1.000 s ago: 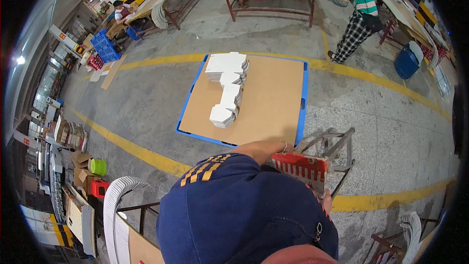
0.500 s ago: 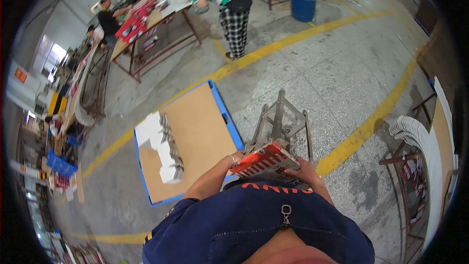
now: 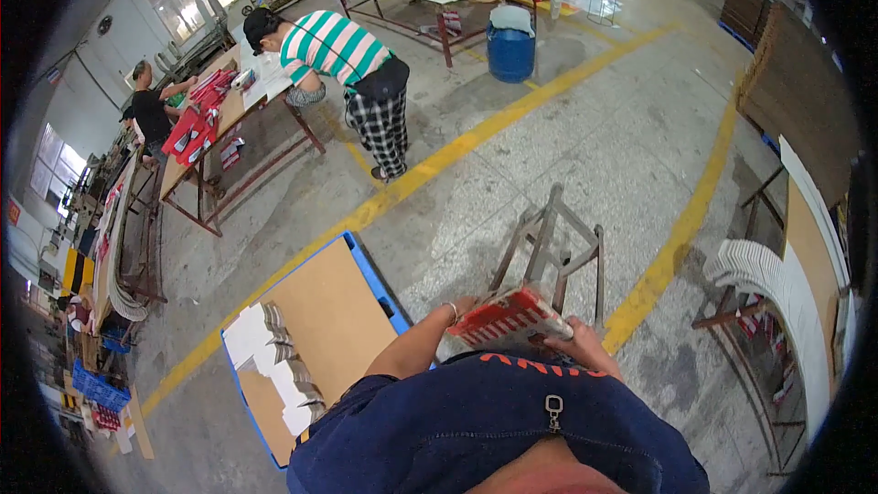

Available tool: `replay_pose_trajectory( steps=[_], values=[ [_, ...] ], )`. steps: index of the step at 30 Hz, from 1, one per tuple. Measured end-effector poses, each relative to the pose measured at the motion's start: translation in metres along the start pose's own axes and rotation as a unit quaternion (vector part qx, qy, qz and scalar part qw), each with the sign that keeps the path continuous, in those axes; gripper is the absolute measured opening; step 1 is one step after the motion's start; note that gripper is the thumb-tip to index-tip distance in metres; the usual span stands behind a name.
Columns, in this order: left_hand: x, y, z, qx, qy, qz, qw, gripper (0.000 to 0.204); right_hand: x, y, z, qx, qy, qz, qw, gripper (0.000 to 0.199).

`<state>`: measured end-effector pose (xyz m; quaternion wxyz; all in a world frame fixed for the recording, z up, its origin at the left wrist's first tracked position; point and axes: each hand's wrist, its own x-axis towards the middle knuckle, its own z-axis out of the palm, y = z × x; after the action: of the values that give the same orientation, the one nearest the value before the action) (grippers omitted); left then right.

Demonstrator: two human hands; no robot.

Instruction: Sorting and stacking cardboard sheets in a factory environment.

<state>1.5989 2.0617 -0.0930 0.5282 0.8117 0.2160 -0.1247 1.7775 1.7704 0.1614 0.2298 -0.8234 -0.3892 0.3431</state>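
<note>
In front of my torso is a stack of flat red-and-white printed card pieces [image 3: 508, 316], tilted and striped along its near side. My left hand [image 3: 464, 308], with a band at the wrist, grips its left end; those fingers are mostly hidden behind it. At the right end my right hand [image 3: 578, 344] is closed around the edge. Just beyond the stack stands a grey metal frame stand [image 3: 555, 252]; whether the stack touches it I cannot tell. To my left, white stacked card pieces [image 3: 261, 348] lie on a brown board over a blue pallet [image 3: 375, 282].
A person in a striped shirt [image 3: 338, 48] bends over a worktable [image 3: 240, 102] holding red pieces; another person [image 3: 149, 114] is behind it. A blue barrel [image 3: 511, 50] stands farther off. At right is a table [image 3: 805, 297] with curved white stacked sheets [image 3: 745, 265].
The view has lifted and turned right, so the pallet and co-workers sit farther left in it. Both hands still hold the stack, which now shows at a different tilt.
</note>
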Motion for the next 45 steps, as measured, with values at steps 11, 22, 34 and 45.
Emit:
replay_pose_trajectory(
  steps=[11, 22, 34, 45],
  values=[
    [0.142, 0.074, -0.044, -0.499, -0.019, -0.153, 0.853, 0.032, 0.221, 0.076, -0.129, -0.091, -0.045, -0.092, 0.991, 0.070],
    [0.362, 0.036, -0.120, -0.295, -0.200, -0.070, 0.932, 0.044, 0.391, 0.130, -0.274, -0.037, -0.134, -0.103, 0.985, 0.074],
    [0.657, 0.069, -0.272, 0.091, -0.041, -0.037, 0.994, 0.057, 0.586, 0.175, -0.355, -0.008, -0.027, -0.036, 0.999, 0.078],
    [0.692, 0.223, -0.375, -0.288, -0.041, -0.212, 0.933, 0.039, 0.695, 0.114, -0.448, 0.024, 0.001, 0.066, 0.998, 0.074]
  ],
)
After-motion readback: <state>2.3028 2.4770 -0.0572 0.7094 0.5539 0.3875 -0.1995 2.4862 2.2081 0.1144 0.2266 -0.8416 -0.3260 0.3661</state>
